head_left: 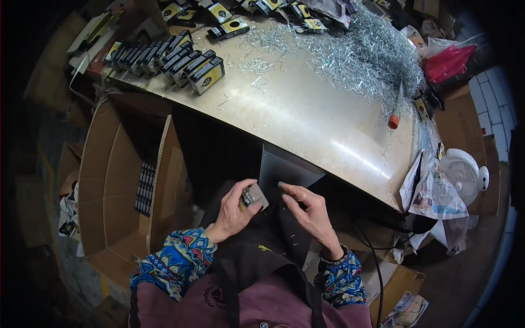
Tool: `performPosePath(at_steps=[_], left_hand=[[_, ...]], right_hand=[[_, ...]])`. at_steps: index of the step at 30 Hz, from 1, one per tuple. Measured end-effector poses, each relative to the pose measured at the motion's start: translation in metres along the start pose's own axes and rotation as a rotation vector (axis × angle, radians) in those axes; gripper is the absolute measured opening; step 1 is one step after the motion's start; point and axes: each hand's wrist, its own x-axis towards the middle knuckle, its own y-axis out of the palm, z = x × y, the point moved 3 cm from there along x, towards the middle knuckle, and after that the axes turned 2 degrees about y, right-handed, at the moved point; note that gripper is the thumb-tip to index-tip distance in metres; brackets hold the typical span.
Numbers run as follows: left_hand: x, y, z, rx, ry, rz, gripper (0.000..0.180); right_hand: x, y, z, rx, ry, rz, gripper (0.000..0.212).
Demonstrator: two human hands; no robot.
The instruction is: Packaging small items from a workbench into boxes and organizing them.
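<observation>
Below the shiny metal table (306, 115), the left hand (232, 210) gripped what looked like a small box (255, 195). The right hand (311, 210) pinched something tiny beside it. Loose staples (361, 52) lay piled above; the box might slip and spill.

Both forearms enter from the lower edge in patterned blue sleeves, converging toward the centre. Left hand (234, 210) — fingers curled closed and thumb pressed in, gripping, wrist bent slightly inward. Right hand (310, 209) — palm down, fingers loosely extended and spread, index fingertip leading toward the left hand; the two hands lie near each other, not touching.
</observation>
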Motion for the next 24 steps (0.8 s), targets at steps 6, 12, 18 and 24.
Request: performPosePath(at_steps=[6, 12, 18, 24], left_hand=[[0.026, 0.005, -0.038, 0.113, 0.25, -0.024, 0.089], [0.042, 0.011, -0.046, 0.188, 0.303, -0.091, 0.094], [0.055, 0.008, -0.053, 0.172, 0.245, -0.125, 0.073], [0.062, 0.014, -0.059, 0.233, 0.368, -0.153, 0.073]], right_hand=[[0.014, -0.001, 0.014, 0.087, 0.032, -0.025, 0.024], [0.031, -0.018, 0.012, 0.044, 0.156, -0.219, 0.018], [0.029, -0.024, 0.014, 0.064, -0.027, -0.331, 0.019], [0.033, -0.017, 0.028, -0.533, -0.432, -0.285, 0.031]])
